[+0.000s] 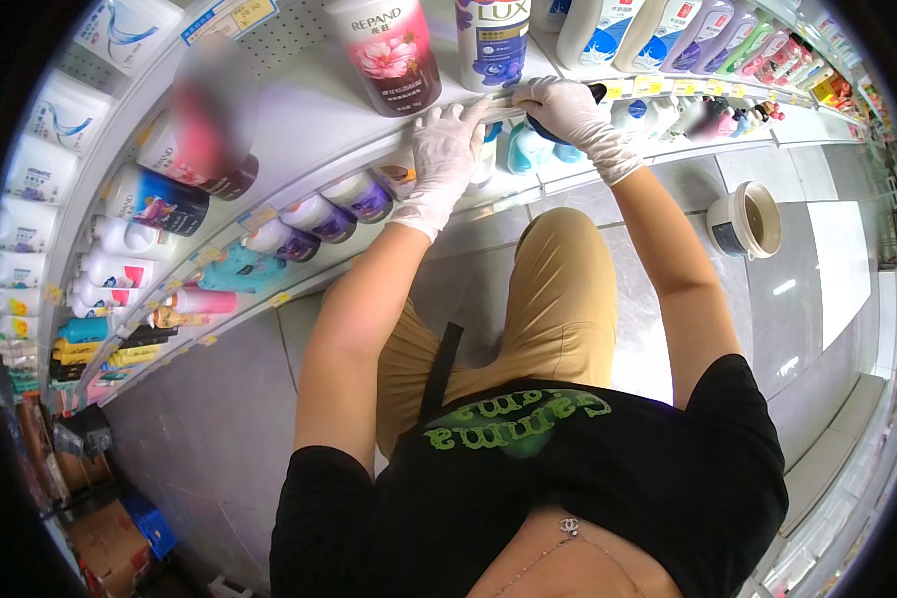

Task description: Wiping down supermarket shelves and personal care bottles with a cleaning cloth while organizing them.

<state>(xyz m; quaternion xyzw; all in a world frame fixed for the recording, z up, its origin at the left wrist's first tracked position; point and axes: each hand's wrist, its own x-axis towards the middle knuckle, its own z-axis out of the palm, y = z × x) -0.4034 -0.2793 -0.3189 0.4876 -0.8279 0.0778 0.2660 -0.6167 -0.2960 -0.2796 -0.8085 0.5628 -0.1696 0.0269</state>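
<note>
My left hand, in a white glove, lies over the front edge of a white metal shelf, its fingers on the edge strip. Whether it grips the strip I cannot tell. My right hand, gloved too, is closed at the same edge around a dark item, perhaps a cloth, mostly hidden by the fingers. Just behind the hands stand a pink and dark red REPAND bottle and a white and purple LUX bottle.
More bottles line the shelf to the right, with price tags along its edge. On a lower shelf stand purple-labelled bottles. A whitish bucket sits on the tiled floor. Cardboard boxes lie at lower left.
</note>
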